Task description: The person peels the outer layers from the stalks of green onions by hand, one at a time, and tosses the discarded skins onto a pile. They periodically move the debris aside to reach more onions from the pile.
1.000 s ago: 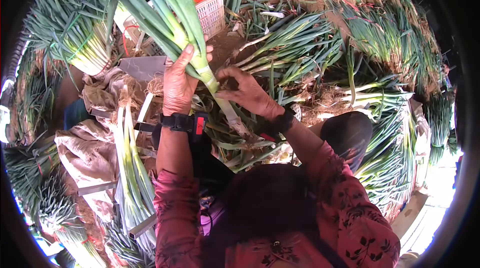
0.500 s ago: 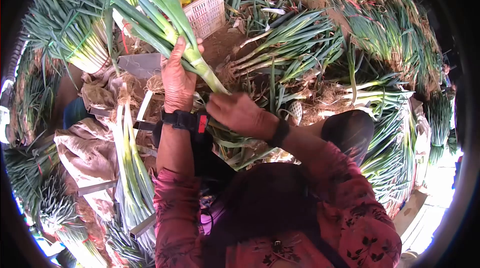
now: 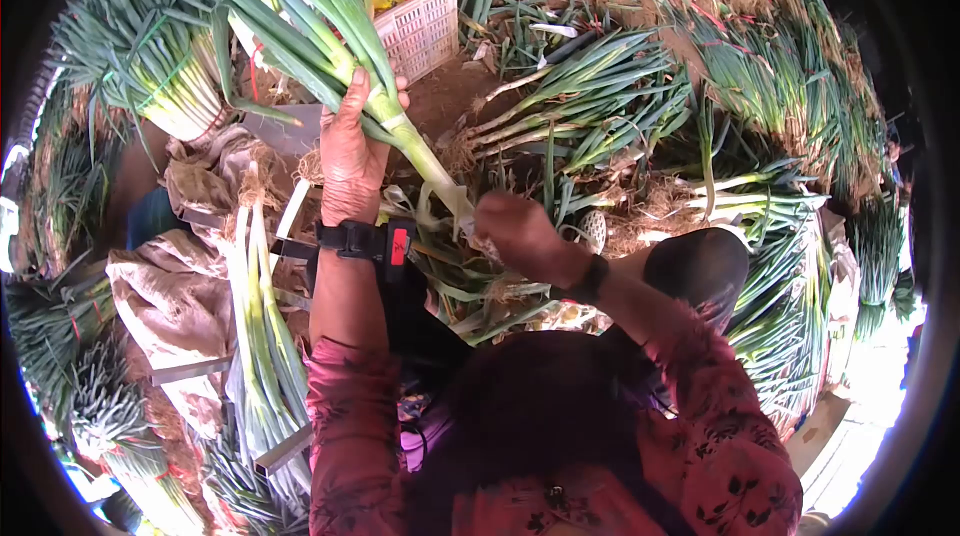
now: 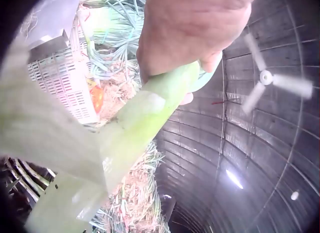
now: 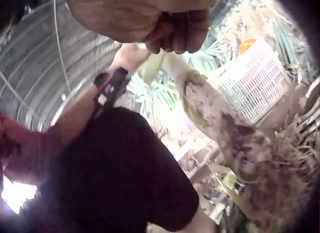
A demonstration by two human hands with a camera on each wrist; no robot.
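Note:
My left hand (image 3: 350, 161) grips a thick green onion (image 3: 425, 158) around its pale green stalk, with the long leaves fanning out to the upper left. Lower on the stalk, my right hand (image 3: 530, 241) is curled close beside the white end and pinches a peeled-back strip of outer skin. That loosened skin (image 4: 45, 118) hangs as a pale, translucent sheet across the left wrist view. In the right wrist view, the curled fingers (image 5: 180, 32) are above the onion's soil-stained root end (image 5: 250, 158).
A white plastic crate (image 3: 420, 36) with orange material inside stands ahead. Tied green onion bundles (image 3: 185, 86) lie at the left, loose ones (image 3: 600, 101) on the right. Several onions (image 3: 265, 326) rest beside a crumpled sack (image 3: 165, 301) and metal bars (image 3: 285, 448).
My right hand first touches the stalk's middle, then moves down along it and out to the right, drawing skin away. My left hand keeps its grip, shifting slightly left and down.

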